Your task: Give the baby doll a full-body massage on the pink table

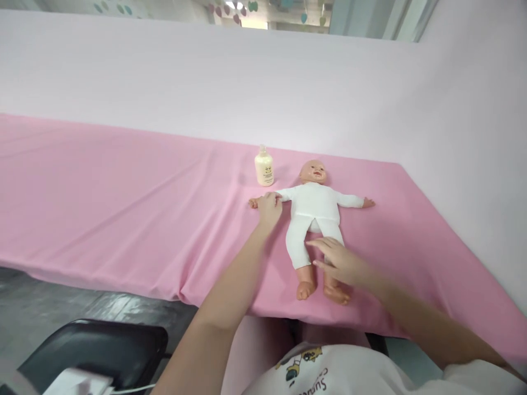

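Note:
A baby doll [315,206] in a white long-sleeved top and white pants lies on its back on the pink cloth [144,203], arms spread and bare feet toward me. My left hand [270,210] is at the doll's arm on the left, near the wrist, its fingers curled over the sleeve. Above the doll's lower legs is my right hand [337,260], thumb and fingers apart with nothing held between them. It partly hides the leg on the right. Upright beside the doll's head and my left hand stands a pale yellow bottle [264,167] with a printed label.
The cloth covers a long table against a white wall [206,82], with another white wall [486,137] on the right. At the lower left, a black chair [102,343] holds a white object [78,382] with a cable. Windows line the top.

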Demonstrator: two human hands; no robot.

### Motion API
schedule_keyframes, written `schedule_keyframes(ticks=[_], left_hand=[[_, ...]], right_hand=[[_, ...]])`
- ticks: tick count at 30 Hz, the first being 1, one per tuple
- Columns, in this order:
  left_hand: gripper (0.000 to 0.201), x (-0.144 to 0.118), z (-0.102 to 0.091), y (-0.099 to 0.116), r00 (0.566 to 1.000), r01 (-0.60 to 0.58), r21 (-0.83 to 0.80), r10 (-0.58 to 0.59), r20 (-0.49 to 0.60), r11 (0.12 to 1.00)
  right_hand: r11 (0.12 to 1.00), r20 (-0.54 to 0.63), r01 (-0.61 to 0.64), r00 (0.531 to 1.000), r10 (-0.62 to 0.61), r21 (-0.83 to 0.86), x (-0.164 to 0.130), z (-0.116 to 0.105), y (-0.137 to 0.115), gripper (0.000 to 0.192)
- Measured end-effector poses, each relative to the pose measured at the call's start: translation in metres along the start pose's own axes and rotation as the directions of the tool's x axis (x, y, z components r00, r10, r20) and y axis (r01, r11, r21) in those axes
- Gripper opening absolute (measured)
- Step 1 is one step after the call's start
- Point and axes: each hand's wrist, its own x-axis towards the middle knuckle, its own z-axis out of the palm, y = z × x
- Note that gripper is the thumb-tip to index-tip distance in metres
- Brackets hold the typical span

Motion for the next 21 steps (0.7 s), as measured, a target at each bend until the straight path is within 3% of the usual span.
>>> schedule_keyframes(ticks=[3, 6, 8, 12, 16, 19, 21], left_hand=[[0.026, -0.02, 0.007, 0.019, 0.941, 0.052, -0.056, -0.03, 0.337, 0.997], [0.045, -0.038, 0.012, 0.031, 0.877, 0.171, -0.148, -0.082, 0.473, 0.974], [0.053, -0.044, 0.014, 0.035, 0.855, 0.23, -0.215, -0.091, 0.511, 0.949], [0.059, -0.047, 0.014, 0.043, 0.853, 0.282, -0.419, -0.026, 0.521, 0.863], [0.061, -0.05, 0.008, 0.053, 0.783, 0.459, -0.598, 0.018, 0.621, 0.657], [0.072, -0.055, 0.002, 0.057, 0.731, 0.559, -0.68, 0.105, 0.674, 0.475], [0.085, -0.059, 0.0, 0.058, 0.712, 0.586, -0.714, 0.177, 0.68, 0.384]], right_hand=[[0.993, 0.039, 0.012, 0.999, -0.007, -0.116, -0.005, 0.004, -0.003, 0.023], [0.989, 0.027, 0.044, 0.999, -0.04, -0.14, -0.003, 0.008, -0.004, 0.018], [0.991, -0.005, 0.05, 0.999, -0.051, -0.122, -0.001, 0.009, -0.002, 0.028], [0.998, -0.075, 0.057, 0.995, -0.06, -0.041, -0.002, 0.008, 0.0, 0.056], [0.992, -0.119, -0.079, 0.989, 0.091, 0.1, -0.01, 0.006, -0.003, 0.056], [0.93, -0.076, -0.212, 0.967, 0.245, 0.301, -0.018, 0.007, -0.006, 0.082], [0.839, -0.003, -0.255, 0.956, 0.292, 0.481, -0.022, 0.007, -0.008, 0.099]])
